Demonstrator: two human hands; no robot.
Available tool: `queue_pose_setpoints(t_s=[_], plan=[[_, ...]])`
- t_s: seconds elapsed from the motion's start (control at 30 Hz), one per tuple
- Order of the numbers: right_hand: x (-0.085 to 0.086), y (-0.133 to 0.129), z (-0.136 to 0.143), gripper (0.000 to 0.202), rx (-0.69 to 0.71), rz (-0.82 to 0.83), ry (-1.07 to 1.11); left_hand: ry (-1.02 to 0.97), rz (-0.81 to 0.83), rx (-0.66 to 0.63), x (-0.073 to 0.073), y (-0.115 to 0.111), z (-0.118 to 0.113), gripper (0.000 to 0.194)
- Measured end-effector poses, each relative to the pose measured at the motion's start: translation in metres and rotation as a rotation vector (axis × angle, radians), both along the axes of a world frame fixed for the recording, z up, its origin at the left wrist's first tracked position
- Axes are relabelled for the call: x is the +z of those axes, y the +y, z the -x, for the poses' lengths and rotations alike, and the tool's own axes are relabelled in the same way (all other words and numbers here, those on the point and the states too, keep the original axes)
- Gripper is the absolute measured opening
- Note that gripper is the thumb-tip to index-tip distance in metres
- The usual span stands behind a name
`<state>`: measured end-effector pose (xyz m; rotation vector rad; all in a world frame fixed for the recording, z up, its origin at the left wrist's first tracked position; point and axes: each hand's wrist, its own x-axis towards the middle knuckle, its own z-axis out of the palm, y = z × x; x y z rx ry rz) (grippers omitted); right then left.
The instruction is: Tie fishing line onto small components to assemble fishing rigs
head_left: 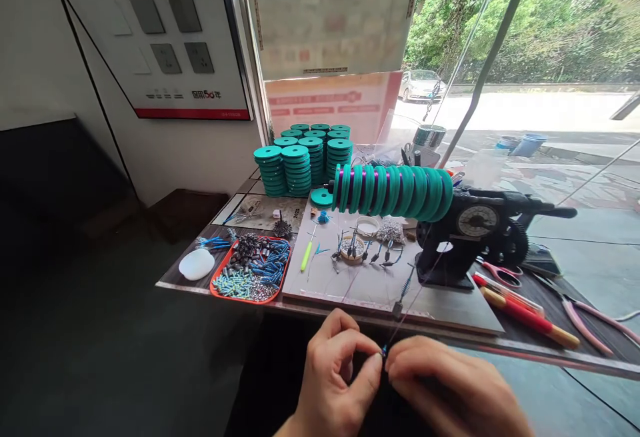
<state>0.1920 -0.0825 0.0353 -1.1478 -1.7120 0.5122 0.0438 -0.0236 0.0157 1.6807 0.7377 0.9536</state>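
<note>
Just past the front edge of the table, my left hand (340, 370) pinches a tiny blue piece (385, 350) between thumb and forefinger. My right hand (445, 384) meets it from the other side, its fingers pressed together at the same piece; what its fingertips hold is hidden. A thin purple line (407, 310) runs up from the fingertips toward the winding machine (475, 224). Green foam spools (390, 190) sit in a row on that machine's shaft, with purple line between them. A blue spring with a dark weight (399, 308) hangs over the board edge near my hands.
A red-rimmed tray (286, 257) holds blue springs, beads and dark weights. Stacks of green spools (296, 170) stand behind it. A green-handled needle tool (307, 257) and a bead dish (353, 248) lie on the board (320, 290). Scissors (500, 272), pens and pliers (583, 324) lie right.
</note>
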Motion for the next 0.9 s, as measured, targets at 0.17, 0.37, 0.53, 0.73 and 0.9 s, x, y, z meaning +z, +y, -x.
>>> queue_pose_setpoints(t_s=[0.17, 0.37, 0.53, 0.73, 0.9], plan=[[0.023, 0.01, -0.008, 0.009, -0.154, -0.077, -0.15, -0.254, 0.32, -0.124, 0.002, 0.002, -0.003, 0.019], [0.014, 0.002, -0.012, 0.017, -0.251, -0.413, -0.547, -0.29, 0.572, -0.239, 0.001, 0.002, -0.005, 0.024], [0.002, -0.004, -0.014, 0.026, -0.24, -0.527, -0.613, -0.306, 0.577, -0.215, 0.003, 0.001, -0.006, 0.022], [0.007, -0.008, -0.015, 0.03, -0.199, -0.417, -0.731, -0.293, 0.568, -0.215, 0.003, 0.001, -0.005, 0.024], [0.011, -0.007, -0.01, 0.031, -0.207, -0.423, -0.748, -0.285, 0.536, -0.194, 0.004, 0.0, -0.006, 0.025]])
